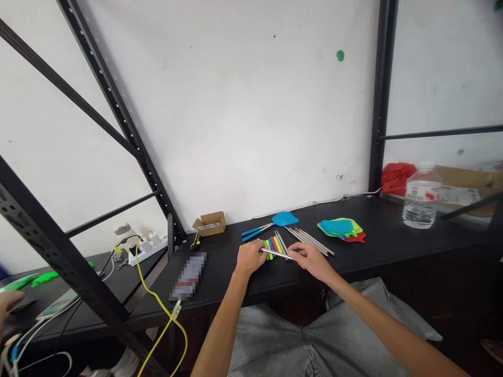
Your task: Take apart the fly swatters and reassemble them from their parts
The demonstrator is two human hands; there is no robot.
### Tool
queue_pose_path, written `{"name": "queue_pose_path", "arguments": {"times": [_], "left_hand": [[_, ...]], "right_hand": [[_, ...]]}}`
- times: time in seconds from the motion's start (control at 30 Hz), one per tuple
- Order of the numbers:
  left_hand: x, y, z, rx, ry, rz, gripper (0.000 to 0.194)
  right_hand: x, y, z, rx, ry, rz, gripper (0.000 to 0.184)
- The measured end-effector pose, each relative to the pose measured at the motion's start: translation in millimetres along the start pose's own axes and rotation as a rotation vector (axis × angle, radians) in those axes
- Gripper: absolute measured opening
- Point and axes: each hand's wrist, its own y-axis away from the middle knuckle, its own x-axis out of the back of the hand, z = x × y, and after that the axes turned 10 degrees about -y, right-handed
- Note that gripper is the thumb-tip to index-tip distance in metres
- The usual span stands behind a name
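Observation:
A thin silver metal rod (278, 254) spans the gap between my two hands. My left hand (250, 256) is closed around its left end, hiding what is there. The fingertips of my right hand (310, 260) pinch the other end. Just behind the rod lie several coloured handle grips (272, 244) in yellow, green, blue and red. More metal rods (310, 240) rest in a row beyond my right hand. Farther back are blue fly swatters (285, 219) with blue handles. To the right sits a stack of loose swatter heads (338, 228) in blue, yellow-green and red.
A small open cardboard box (210, 223) stands at the back left, with a phone (188, 276) nearer me on a yellow cable (153, 293). A water bottle (420, 199) stands at right. Black shelf posts (379, 94) flank the table. Another person's hand (10, 300) shows far left.

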Motion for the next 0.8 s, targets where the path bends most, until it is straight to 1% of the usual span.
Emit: {"name": "queue_pose_path", "arguments": {"times": [0.07, 0.17, 0.3, 0.37, 0.5, 0.67, 0.8], "left_hand": [[0.5, -0.1, 0.4, -0.011, 0.004, -0.009, 0.024], [0.3, -0.7, 0.2, -0.019, 0.001, -0.027, 0.026], [-1.3, -1.4, -1.1, -0.016, 0.005, -0.050, 0.022], [-2.0, -1.6, -1.8, -0.009, 0.010, -0.056, 0.019], [-2.2, -1.5, -2.3, -0.004, 0.014, -0.059, 0.020], [-0.8, -1.5, -1.6, 0.013, 0.008, -0.071, 0.019], [0.8, -1.6, -0.4, 0.017, 0.006, -0.078, 0.020]], "right_hand": [[2.4, -2.7, 1.3, -0.055, -0.087, 0.046, 0.032], [5.3, -5.9, 2.8, -0.104, -0.217, 0.119, 0.035], [8.4, -7.4, 5.3, -0.090, -0.334, 0.176, 0.038], [9.7, -7.4, 7.0, -0.079, -0.385, 0.185, 0.038], [11.5, -7.0, 9.1, -0.074, -0.464, 0.186, 0.041], [12.0, -6.8, 9.1, -0.060, -0.446, 0.150, 0.046], [9.3, -5.3, 9.3, -0.024, -0.285, 0.060, 0.049]]}}
